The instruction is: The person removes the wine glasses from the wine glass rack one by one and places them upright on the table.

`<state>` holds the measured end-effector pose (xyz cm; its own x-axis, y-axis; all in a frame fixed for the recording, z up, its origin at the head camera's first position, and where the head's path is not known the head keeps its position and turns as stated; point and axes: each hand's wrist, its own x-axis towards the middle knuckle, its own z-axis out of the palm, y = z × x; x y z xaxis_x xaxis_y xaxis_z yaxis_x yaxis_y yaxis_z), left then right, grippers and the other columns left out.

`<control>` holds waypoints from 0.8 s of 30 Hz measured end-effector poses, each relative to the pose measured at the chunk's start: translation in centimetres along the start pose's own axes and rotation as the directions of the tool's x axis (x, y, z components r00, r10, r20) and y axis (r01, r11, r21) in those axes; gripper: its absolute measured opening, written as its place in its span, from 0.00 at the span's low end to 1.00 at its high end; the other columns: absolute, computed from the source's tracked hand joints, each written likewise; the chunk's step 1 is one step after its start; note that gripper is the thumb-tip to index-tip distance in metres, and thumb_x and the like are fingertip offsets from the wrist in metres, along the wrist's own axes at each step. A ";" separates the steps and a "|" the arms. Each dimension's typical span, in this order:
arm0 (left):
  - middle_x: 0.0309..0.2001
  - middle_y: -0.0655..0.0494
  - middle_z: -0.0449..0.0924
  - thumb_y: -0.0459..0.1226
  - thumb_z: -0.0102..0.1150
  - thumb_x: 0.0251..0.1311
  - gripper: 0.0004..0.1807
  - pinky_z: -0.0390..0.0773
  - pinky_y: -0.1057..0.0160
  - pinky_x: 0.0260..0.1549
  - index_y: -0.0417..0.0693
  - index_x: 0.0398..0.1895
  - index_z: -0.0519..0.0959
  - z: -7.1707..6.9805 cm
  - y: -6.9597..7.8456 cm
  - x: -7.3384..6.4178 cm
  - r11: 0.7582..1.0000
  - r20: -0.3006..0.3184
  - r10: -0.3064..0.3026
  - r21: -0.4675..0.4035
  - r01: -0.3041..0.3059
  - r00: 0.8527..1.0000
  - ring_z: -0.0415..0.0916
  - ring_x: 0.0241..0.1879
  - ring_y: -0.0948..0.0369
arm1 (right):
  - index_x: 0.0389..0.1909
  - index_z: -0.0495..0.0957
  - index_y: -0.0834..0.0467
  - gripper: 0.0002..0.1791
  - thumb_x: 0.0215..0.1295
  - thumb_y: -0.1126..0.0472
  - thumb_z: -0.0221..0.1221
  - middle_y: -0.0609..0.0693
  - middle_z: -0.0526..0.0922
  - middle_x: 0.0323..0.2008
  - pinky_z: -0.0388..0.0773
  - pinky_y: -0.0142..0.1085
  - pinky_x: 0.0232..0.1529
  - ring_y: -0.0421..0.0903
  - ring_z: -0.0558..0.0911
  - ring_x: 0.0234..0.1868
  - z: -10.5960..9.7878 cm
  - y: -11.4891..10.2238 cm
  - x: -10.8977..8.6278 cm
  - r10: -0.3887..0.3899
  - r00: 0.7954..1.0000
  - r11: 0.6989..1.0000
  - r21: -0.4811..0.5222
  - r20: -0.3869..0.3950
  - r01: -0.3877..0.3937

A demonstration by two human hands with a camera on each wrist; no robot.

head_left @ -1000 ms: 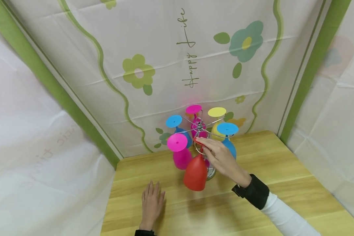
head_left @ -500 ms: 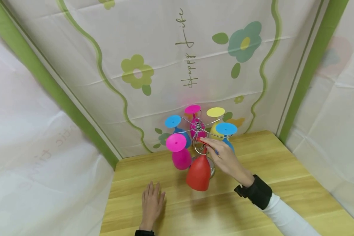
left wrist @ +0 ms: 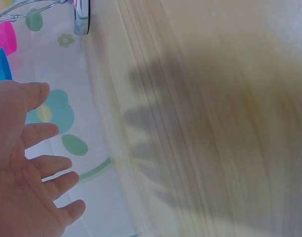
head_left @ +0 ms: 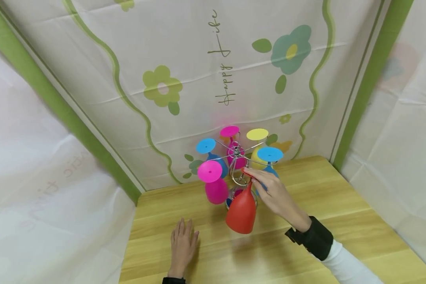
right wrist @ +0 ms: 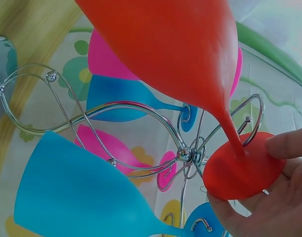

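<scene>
In the head view, my right hand (head_left: pixel 275 193) pinches the foot of a red wine glass (head_left: pixel 242 213), which hangs upside down at the front of a chrome glass rack (head_left: pixel 236 151). The right wrist view has thumb and fingers on the rim of the red foot (right wrist: pixel 245 170), its stem right at a wire hook (right wrist: pixel 259 106). My left hand (head_left: pixel 182 244) hovers low over the table (head_left: pixel 156 205), fingers straight, holding nothing; its shadow falls on the wood in the left wrist view.
Upside-down glasses hang round the rack: pink (head_left: pixel 216 191) and blue (head_left: pixel 218 161) at left, another pink (head_left: pixel 230 131) at the back, yellow (head_left: pixel 257 134) and blue (head_left: pixel 269 154) at right. A flowered cloth (head_left: pixel 184 39) stands behind the table.
My right hand has shifted the red glass slightly right and toward me, away from the rack's middle. My left hand has stayed in place.
</scene>
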<state>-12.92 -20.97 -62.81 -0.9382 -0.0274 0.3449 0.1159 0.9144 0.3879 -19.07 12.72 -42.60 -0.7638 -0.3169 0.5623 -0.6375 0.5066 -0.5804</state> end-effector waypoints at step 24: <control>0.70 0.28 0.67 0.40 0.62 0.68 0.28 0.65 0.27 0.65 0.35 0.67 0.73 -0.5 0.8 -0.2 0.996 -0.026 0.090 0.010 -0.090 0.996 0.66 0.69 0.32 | 0.63 0.78 0.63 0.18 0.76 0.68 0.54 0.57 0.88 0.43 0.71 0.26 0.25 0.37 0.74 0.25 -0.3 2.4 -3.9 0.146 0.988 0.989 0.036 -0.053 -0.144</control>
<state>-12.48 -20.47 -62.10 -0.9153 0.0450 0.4003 0.1966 0.9172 0.3465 -17.61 15.44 -45.96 -0.8423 -0.1965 0.5020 -0.5239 0.5177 -0.6764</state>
